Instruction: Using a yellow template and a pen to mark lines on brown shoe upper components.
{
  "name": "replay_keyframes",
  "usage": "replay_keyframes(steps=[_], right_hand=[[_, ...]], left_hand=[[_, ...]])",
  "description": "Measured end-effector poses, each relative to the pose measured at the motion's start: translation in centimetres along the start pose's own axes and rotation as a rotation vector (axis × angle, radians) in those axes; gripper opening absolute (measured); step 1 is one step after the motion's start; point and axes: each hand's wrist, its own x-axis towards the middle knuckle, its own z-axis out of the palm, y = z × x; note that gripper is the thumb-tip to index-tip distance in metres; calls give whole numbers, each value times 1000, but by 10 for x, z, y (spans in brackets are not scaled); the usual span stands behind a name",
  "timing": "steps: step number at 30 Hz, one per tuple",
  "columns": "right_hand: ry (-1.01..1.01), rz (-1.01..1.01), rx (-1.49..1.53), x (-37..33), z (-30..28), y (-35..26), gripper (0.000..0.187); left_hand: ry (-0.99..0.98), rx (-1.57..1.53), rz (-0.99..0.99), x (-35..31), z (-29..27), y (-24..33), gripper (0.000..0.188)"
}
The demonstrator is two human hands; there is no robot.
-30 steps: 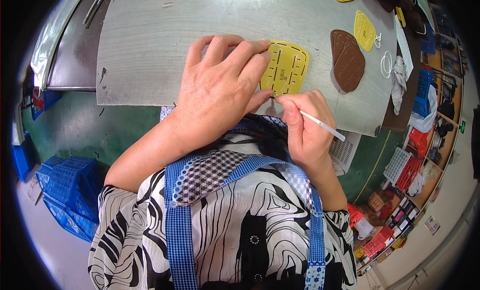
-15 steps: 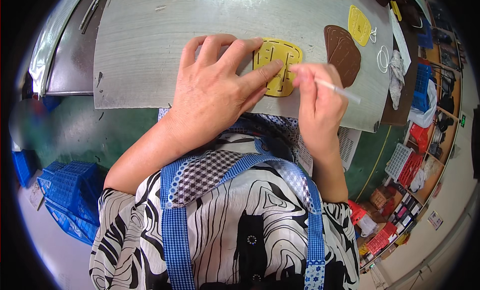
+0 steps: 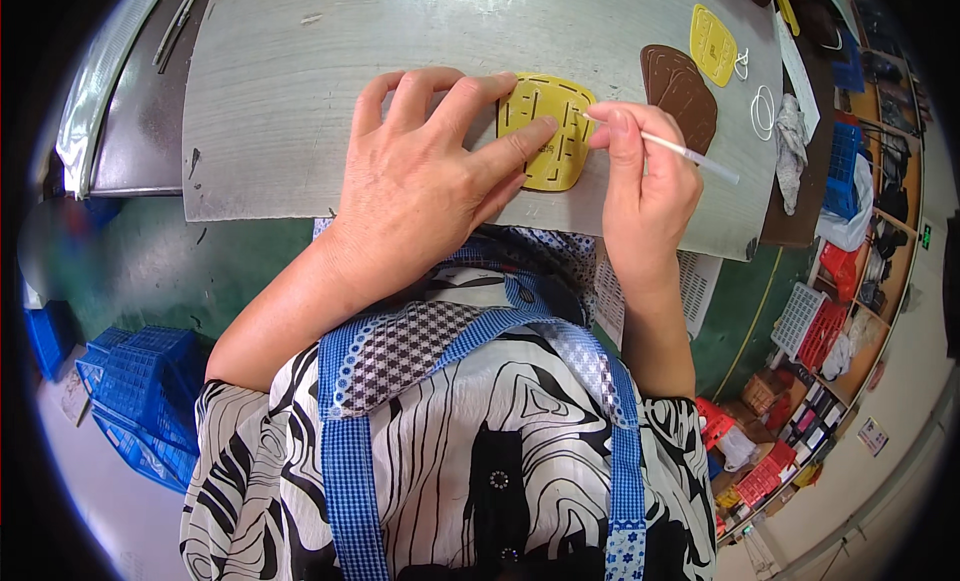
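Observation:
A yellow slotted template (image 3: 571,163) lies near the front edge of the grey work board. My left hand (image 3: 425,161) rests over its left side, fingers spread, with the index fingertip pressing on its middle. Between the thumb and fingers of my right hand (image 3: 650,176) is a slim white marking pen (image 3: 690,154), its tip at the template's right slots. Whether a brown piece lies under the template is hidden. To the right sits a fanned stack of brown pieces (image 3: 680,96), and beyond it a second yellow template (image 3: 713,46).
White cord loops (image 3: 763,113) and a crumpled grey cloth (image 3: 791,151) lie along the right of the work board (image 3: 290,111). Blue plastic baskets (image 3: 145,391) stand on the floor at left. Shelves with red baskets (image 3: 765,474) line the right side.
The pen tip has moved up along the template's right side with my right hand. My left hand keeps its hold on the template; the whole view has shifted slightly.

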Motion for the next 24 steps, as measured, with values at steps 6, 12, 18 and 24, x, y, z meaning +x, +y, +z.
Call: replay_keyframes(steps=[6,12,18,24], right_hand=[[-38,-15,-103,-8,0,-10,11],[-155,15,-33,-36,-11,-27,8],[24,74,125,-11,-7,-5,19],[98,259,295,-15,-1,11,25]], left_hand=[[3,-3,-9,-2,0,0,50],[0,-39,6,7,-5,-4,51],[-119,-147,60,43,-16,-17,67],[-231,-213,86,63,-13,-31,70]])
